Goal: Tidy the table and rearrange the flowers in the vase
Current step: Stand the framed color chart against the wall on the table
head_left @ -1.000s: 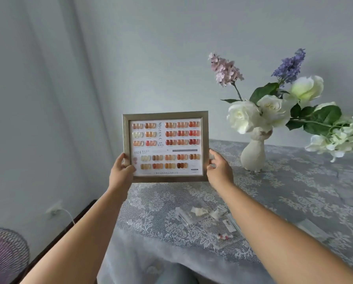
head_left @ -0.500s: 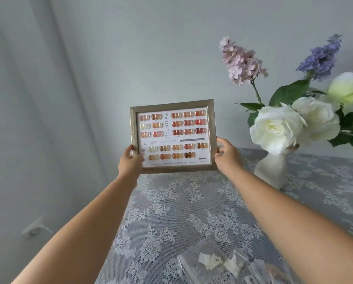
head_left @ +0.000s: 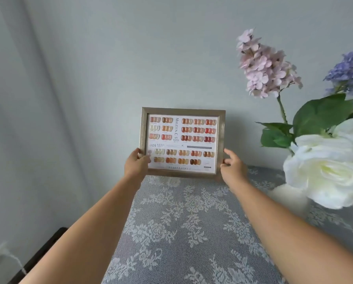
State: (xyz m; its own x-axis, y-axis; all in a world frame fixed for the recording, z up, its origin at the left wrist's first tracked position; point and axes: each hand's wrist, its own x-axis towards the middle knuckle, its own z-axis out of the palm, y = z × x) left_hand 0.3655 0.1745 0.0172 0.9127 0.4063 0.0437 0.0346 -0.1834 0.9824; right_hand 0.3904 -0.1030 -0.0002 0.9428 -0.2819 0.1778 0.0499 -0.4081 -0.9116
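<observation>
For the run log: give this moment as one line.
step: placing frame | left hand: grips left edge | right hand: grips right edge | frame: upright, far table edge, by wall

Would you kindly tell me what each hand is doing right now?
Left hand: grips the picture frame at its left edge.
Right hand: fingers curled on the frame's right edge.

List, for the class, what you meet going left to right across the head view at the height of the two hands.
Left hand → picture frame → right hand → white rose.
</observation>
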